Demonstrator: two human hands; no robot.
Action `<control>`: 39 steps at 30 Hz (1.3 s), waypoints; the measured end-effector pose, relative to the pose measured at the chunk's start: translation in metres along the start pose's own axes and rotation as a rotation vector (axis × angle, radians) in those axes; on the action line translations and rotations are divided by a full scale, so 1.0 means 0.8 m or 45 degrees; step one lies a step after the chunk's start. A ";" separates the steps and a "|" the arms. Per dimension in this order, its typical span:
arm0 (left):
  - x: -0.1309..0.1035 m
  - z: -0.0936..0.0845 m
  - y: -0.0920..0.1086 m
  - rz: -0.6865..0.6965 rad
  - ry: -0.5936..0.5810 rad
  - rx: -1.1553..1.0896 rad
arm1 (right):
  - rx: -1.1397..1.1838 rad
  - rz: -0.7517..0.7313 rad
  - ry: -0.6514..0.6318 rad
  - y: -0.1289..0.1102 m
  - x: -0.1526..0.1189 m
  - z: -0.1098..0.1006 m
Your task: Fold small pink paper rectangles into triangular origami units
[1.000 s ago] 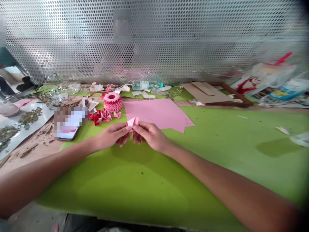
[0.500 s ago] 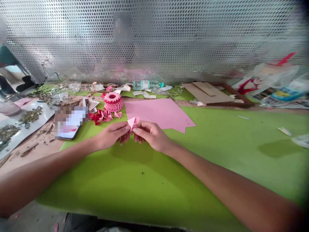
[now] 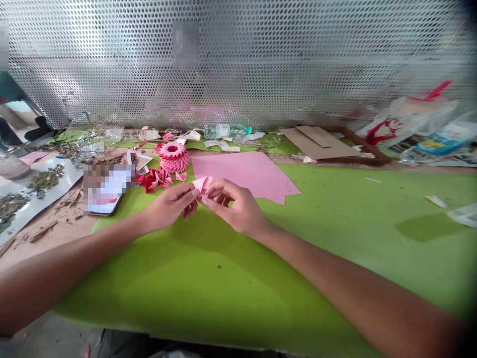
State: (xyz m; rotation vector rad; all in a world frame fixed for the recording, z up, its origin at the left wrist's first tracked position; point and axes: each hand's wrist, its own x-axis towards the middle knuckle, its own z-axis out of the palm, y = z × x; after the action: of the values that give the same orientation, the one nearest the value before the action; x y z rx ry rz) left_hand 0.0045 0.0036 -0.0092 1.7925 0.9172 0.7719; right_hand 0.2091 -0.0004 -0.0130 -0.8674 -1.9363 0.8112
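Between my two hands is a small folded piece of pink paper [image 3: 202, 184], held above the green table surface. My left hand [image 3: 173, 205] pinches it from the left, thumb on top. From the right, the thumb and fingers of my right hand [image 3: 234, 205] grip its other side. Just behind my hands lies a large pink paper sheet [image 3: 242, 171] with a notched edge. A ring-shaped stack of interlocked pink paper pieces [image 3: 174, 158] stands beyond my left hand, with a heap of loose red and pink folded triangles [image 3: 158, 179] in front of it.
A phone [image 3: 108, 191] lies on the left near dried plant bits. A plastic bottle [image 3: 227, 131] rests on its side at the back by a perforated metal panel [image 3: 238, 64]. Cardboard [image 3: 320, 143] and plastic bags [image 3: 398, 124] sit at the back right.
The folded paper has tilted and turned a little between my fingers. My right hand's fingers have lifted and curled more around its right side.
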 end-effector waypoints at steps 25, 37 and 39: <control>0.003 -0.024 -0.005 0.035 0.034 1.085 | -0.543 0.175 -0.019 0.034 0.020 -0.021; -0.004 -0.010 0.001 0.305 0.299 0.992 | -0.010 0.313 -0.178 0.015 0.010 -0.002; -0.008 -0.007 0.005 0.349 0.338 0.943 | 0.185 0.352 -0.153 0.008 0.008 0.000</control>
State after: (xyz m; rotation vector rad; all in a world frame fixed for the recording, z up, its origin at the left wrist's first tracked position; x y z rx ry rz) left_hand -0.0024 -0.0002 -0.0044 2.5413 1.2561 0.9308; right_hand 0.2081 0.0087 -0.0153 -1.0310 -1.8557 1.1766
